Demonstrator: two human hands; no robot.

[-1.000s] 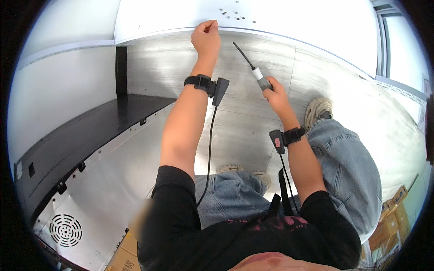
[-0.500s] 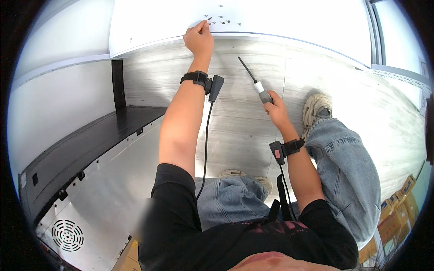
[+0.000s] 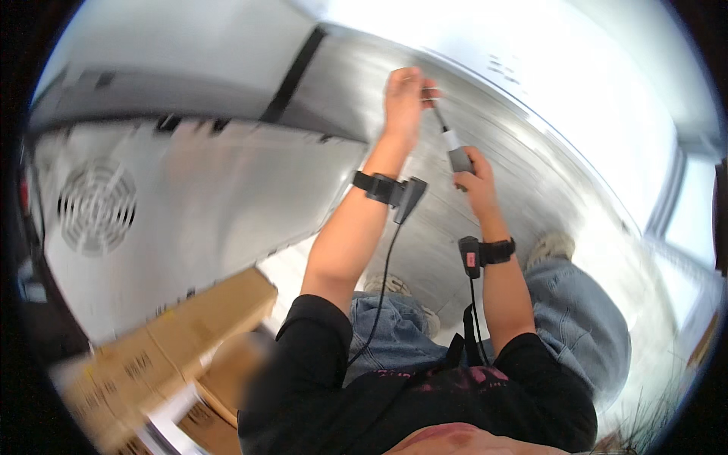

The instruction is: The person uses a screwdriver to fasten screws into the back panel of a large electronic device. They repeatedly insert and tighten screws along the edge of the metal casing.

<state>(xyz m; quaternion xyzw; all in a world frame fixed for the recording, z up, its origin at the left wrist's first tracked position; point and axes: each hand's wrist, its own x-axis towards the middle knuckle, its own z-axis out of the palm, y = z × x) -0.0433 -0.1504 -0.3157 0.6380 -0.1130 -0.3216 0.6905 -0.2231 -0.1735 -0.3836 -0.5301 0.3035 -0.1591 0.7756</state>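
Observation:
My right hand (image 3: 479, 178) is wrapped round the grey handle of a screwdriver (image 3: 458, 155). A white collar and a dark shaft lead from it up to my left hand (image 3: 408, 102). My left fingers are bent and pressed together around the tip of the shaft. Whatever they pinch there is smeared by motion and too small to make out. Several small screws (image 3: 504, 70), blurred, lie on the white surface (image 3: 576, 68) beyond my hands.
To the left stands a metal panel (image 3: 227, 189) with a round vent grille (image 3: 97, 206). Cardboard boxes (image 3: 182, 326) are stacked at the lower left. Pale wood-look floor (image 3: 425, 220) lies under my hands. Cables hang from the black straps on both my wrists.
My left hand has left the screws on the white surface and come back to the screwdriver's tip. The view has swung left, bringing the metal panel and boxes further in.

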